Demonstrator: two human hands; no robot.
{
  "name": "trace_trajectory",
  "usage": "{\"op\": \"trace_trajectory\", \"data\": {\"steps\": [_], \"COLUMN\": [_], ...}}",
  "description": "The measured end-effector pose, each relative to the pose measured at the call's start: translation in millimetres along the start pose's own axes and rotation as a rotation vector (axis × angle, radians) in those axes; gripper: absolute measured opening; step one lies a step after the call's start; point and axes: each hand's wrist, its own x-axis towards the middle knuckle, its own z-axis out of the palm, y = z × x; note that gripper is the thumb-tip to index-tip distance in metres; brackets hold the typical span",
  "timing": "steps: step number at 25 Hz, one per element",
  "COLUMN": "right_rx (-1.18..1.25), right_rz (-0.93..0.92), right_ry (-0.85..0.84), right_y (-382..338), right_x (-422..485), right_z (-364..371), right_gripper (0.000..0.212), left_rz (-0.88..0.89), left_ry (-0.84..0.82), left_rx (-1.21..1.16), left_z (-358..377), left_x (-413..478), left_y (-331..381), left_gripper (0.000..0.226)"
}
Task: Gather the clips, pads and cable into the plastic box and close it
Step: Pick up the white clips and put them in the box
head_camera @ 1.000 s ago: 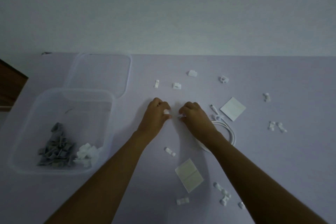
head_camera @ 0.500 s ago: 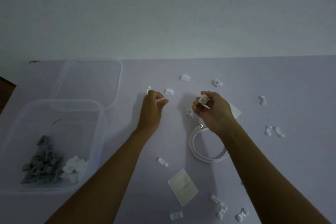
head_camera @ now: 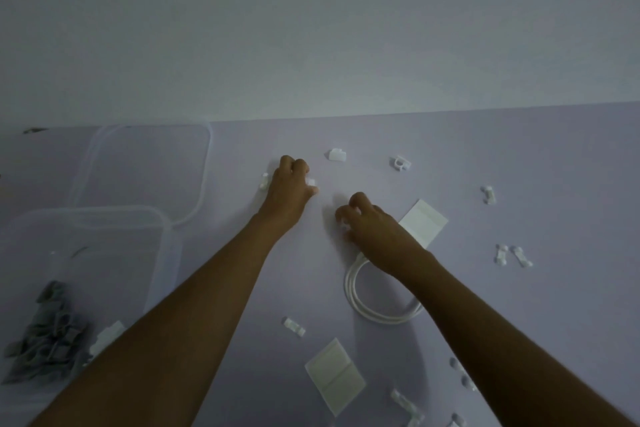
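My left hand point(head_camera: 287, 191) lies knuckles-up on the table with a small white clip point(head_camera: 311, 181) pinched at its fingertips; another clip point(head_camera: 264, 181) lies by its left side. My right hand point(head_camera: 370, 222) has curled fingers around white clips point(head_camera: 343, 222). The coiled white cable point(head_camera: 374, 305) sits under my right wrist. One white pad point(head_camera: 424, 222) lies beside the right hand, a second pad point(head_camera: 335, 374) near the front. The clear plastic box point(head_camera: 104, 253) at left holds grey clips point(head_camera: 45, 336) and white clips point(head_camera: 107, 336). Its lid point(head_camera: 145, 166) lies behind it.
Loose white clips are scattered: one at the back point(head_camera: 336, 154), one point(head_camera: 401, 163) further right, several at right point(head_camera: 512, 255) and front right point(head_camera: 408, 407), one point(head_camera: 294, 326) between my arms. The wall rises behind the table's far edge.
My left hand reached further back and took a clip at its fingertips. My right hand came down from a raised pose to the table, where a clip had lain.
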Motion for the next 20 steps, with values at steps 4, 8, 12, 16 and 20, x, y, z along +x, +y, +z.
{"op": "trace_trajectory", "data": {"steps": [4, 8, 12, 16, 20], "right_rx": [0.087, 1.115, 1.999, 1.868, 0.682], "right_rz": [0.039, 0.563, 0.732, 0.830, 0.532], "right_ry": [-0.002, 0.290, 0.358, 0.311, 0.119], "right_y": [5, 22, 48, 53, 46], "right_x": [5, -4, -33, -46, -48], "right_z": [-2, -26, -42, -39, -31], "right_gripper": [0.023, 0.014, 0.015, 0.018, 0.016], "left_rz": [0.051, -0.010, -0.003, 0.050, -0.048], "left_ry": [0.041, 0.127, 0.113, 0.131, 0.159], "left_rx": [0.003, -0.142, -0.256, -0.211, -0.212], "left_z": [0, -3, -5, 1, 4], "left_x": [-2, -6, -9, -10, -10], "left_y": [2, 11, 19, 25, 30], "left_gripper": [0.019, 0.018, 0.021, 0.021, 0.030]}}
